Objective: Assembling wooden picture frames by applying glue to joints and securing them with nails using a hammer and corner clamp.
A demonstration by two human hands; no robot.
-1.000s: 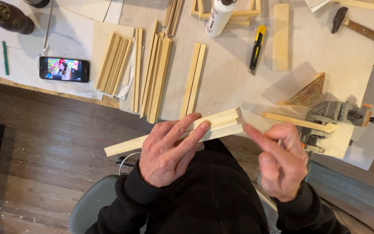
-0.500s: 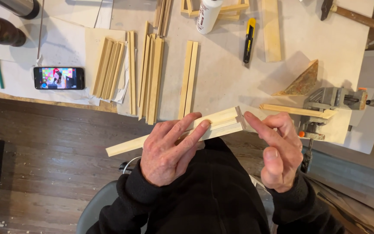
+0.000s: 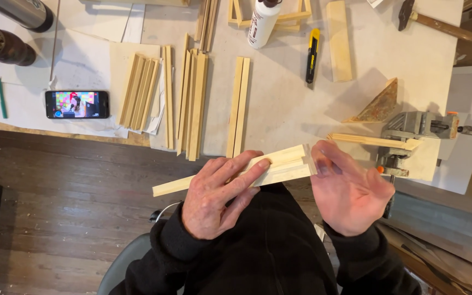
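**Inspector:** Position of the workpiece?

**Assistant:** A pale moulded wood strip [image 3: 236, 172], held in the air just off the near edge of the tabletop [image 3: 279, 104], above the person's lap. It rests on nothing.

**Inspector:** Its long axis?

**Assistant:** Close to parallel with that near edge and slightly tilted. The plain end points toward the tabletop's left side and sits lower. The stepped, cut end points right and sits higher.

**Inspector:** Left hand?

**Assistant:** The left hand [image 3: 214, 199] lies over the middle of the strip, fingers laid along its length and closed on it. That grip carries the piece.

**Inspector:** Right hand?

**Assistant:** The right hand [image 3: 350, 191] is at the cut end with its fingers spread wide. The thumb tip sits at the end face, touching or just short of it; I cannot tell which. It clasps nothing.

**Inspector:** Which hand is nearer the cut end?

**Assistant:** The right. The end lies directly to its left. The left hand is set back along the strip toward the middle.

**Inspector:** Surroundings?

**Assistant:** A metal vise [image 3: 422, 125] at the right side of the tabletop grips a thin strip [image 3: 367, 141]. Bundled wood strips [image 3: 192, 98] lie mid-tabletop, with a glue bottle [image 3: 262, 22] and a yellow utility knife [image 3: 312, 54] toward the far edge.
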